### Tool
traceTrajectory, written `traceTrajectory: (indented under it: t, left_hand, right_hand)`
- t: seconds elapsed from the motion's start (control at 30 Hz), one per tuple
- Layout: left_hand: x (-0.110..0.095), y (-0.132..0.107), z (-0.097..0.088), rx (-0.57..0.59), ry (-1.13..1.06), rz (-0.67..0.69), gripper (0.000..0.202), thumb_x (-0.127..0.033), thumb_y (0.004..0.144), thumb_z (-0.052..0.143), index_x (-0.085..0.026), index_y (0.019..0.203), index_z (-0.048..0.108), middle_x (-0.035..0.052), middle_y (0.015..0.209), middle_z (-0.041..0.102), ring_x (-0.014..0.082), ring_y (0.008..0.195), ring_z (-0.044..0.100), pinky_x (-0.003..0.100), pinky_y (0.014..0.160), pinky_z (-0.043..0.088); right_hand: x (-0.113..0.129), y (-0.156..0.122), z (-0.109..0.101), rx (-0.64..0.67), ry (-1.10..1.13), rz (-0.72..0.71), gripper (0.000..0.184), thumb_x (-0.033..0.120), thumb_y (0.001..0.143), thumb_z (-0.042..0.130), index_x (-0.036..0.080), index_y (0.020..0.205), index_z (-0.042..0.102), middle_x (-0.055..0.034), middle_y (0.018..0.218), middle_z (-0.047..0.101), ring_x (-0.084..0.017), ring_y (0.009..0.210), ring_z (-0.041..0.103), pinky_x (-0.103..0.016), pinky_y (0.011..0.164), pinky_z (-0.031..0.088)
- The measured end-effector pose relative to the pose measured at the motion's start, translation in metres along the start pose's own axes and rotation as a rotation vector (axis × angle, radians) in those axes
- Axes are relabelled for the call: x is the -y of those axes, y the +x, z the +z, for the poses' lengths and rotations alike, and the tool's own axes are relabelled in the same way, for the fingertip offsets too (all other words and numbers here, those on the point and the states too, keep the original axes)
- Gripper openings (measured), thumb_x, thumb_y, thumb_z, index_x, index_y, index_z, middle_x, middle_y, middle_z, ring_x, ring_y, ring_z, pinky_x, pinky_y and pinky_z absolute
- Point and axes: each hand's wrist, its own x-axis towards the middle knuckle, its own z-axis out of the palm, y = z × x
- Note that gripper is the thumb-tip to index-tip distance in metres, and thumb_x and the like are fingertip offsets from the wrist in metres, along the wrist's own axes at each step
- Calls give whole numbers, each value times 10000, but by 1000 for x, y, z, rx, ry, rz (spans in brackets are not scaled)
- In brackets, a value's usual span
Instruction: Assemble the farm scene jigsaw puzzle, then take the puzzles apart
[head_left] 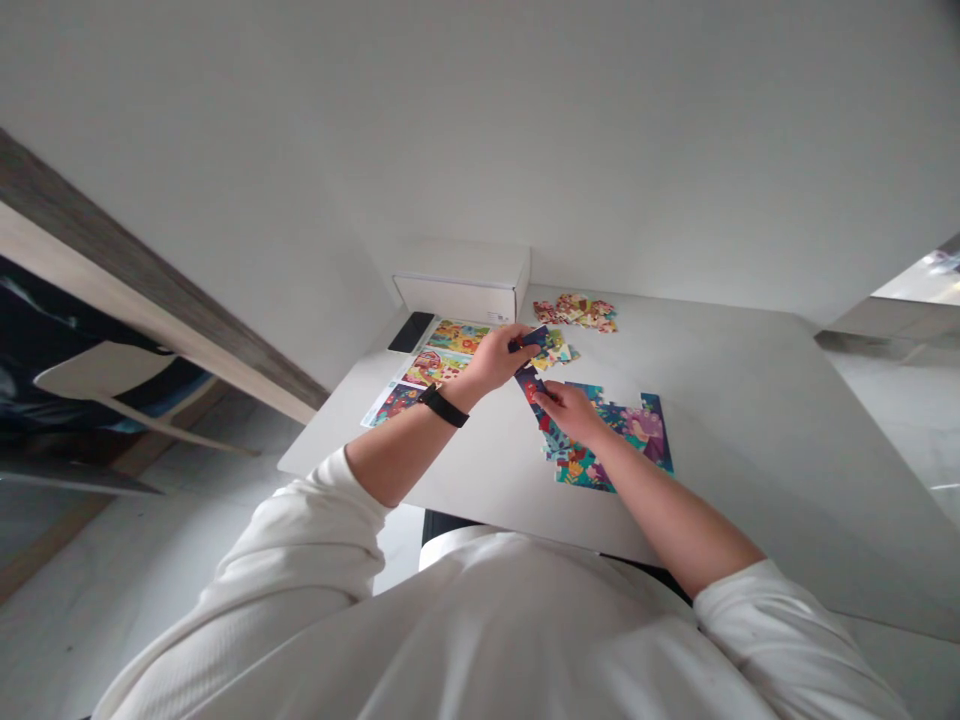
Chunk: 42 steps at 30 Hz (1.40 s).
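Note:
My left hand (499,360), with a black band on its wrist, is closed on a dark blue jigsaw puzzle piece (537,337). Close below it, my right hand (571,410) pinches another dark blue puzzle section with red on it (529,386); whether this is one piece or joined pieces I cannot tell. Beneath and beside my right hand lies a partly joined puzzle (646,428) in teal, purple and pink. Loose yellow and green pieces (556,350) are just beyond my hands, partly hidden by the left one.
Red and cream puzzle pieces (576,311) are heaped at the back of the white table (750,400). A white box (461,285) stands against the wall. Left of my hands are a printed picture sheet (433,368) and a dark phone-like slab (412,332). A chair (105,370) is at far left.

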Motion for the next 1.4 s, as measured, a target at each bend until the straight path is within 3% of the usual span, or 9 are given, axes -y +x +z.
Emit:
traceTrajectory:
  t: [0.33, 0.43, 0.53, 0.63, 0.77, 0.9, 1.0, 1.17, 1.4]
  left_hand:
    - [-3, 13, 23, -51, -165, -73, 236, -403, 946, 691, -172, 991, 715, -6, 759, 632, 136, 678, 536, 252, 617, 392]
    - [1, 11, 44, 59, -100, -118, 201, -348, 938, 705, -164, 1016, 722, 2, 778, 662, 130, 659, 547, 252, 620, 410]
    - [7, 0, 70, 301, -81, -224, 321, -306, 934, 710, -175, 1227, 706, 9, 827, 710, 142, 649, 600, 257, 627, 463]
    - [14, -13, 90, 440, 125, -153, 320, -267, 908, 742, -218, 1224, 744, 59, 997, 761, 222, 893, 709, 337, 827, 561]
    - [19, -20, 98, 262, 308, 0, 230, -244, 913, 752, -238, 1137, 802, 132, 1359, 697, 349, 1300, 637, 523, 1127, 497]
    - [16, -19, 102, 219, -128, -45, 280, -370, 1034, 641, -190, 1229, 733, 110, 1158, 761, 240, 1065, 715, 395, 958, 581]
    - [10, -22, 104, 207, -335, -140, 288, -401, 971, 728, -163, 1132, 704, 51, 914, 744, 179, 814, 686, 303, 759, 557]
    - [6, -32, 100, 99, -341, -8, 240, -353, 877, 829, -183, 995, 707, 21, 864, 729, 156, 797, 647, 289, 769, 518]
    - [12, -30, 122, 208, -878, -163, 466, -521, 831, 896, -174, 982, 622, 0, 847, 674, 130, 777, 638, 278, 759, 525]
  right_hand:
    - [-11, -27, -47, -50, 247, 104, 444, 674, 988, 594, 244, 972, 702, -27, 920, 756, -254, 880, 673, -336, 802, 518]
    - [-26, -41, -67, -138, 234, 183, 427, 662, 981, 619, 247, 979, 723, -26, 937, 768, -268, 916, 694, -364, 862, 543]
    - [-39, -55, -77, -180, 249, 216, 400, 635, 989, 627, 253, 1026, 742, -25, 1001, 787, -273, 982, 718, -381, 935, 554]
    - [-49, -64, -78, -173, 263, 242, 369, 599, 996, 632, 264, 1095, 752, -22, 1074, 805, -271, 1018, 733, -387, 959, 566]
    - [-53, -67, -73, -125, 222, 294, 320, 541, 989, 649, 266, 1111, 759, -32, 1107, 822, -287, 1031, 749, -419, 983, 578]
    - [-51, -61, -63, -40, 247, 257, 325, 520, 1009, 642, 284, 1199, 761, -41, 1215, 818, -300, 1157, 738, -430, 1025, 580]
    - [-47, -54, -55, -3, 210, 188, 322, 520, 1017, 633, 273, 1183, 756, -45, 1226, 811, -301, 1180, 727, -435, 1037, 570]
    - [-46, -52, -50, -14, 132, 140, 313, 542, 1025, 619, 264, 1102, 740, -51, 1120, 813, -298, 1037, 734, -404, 934, 560]
    - [-50, -63, -49, -18, 195, 251, 448, 693, 963, 633, 249, 991, 687, 9, 756, 640, -204, 705, 577, -297, 634, 439]
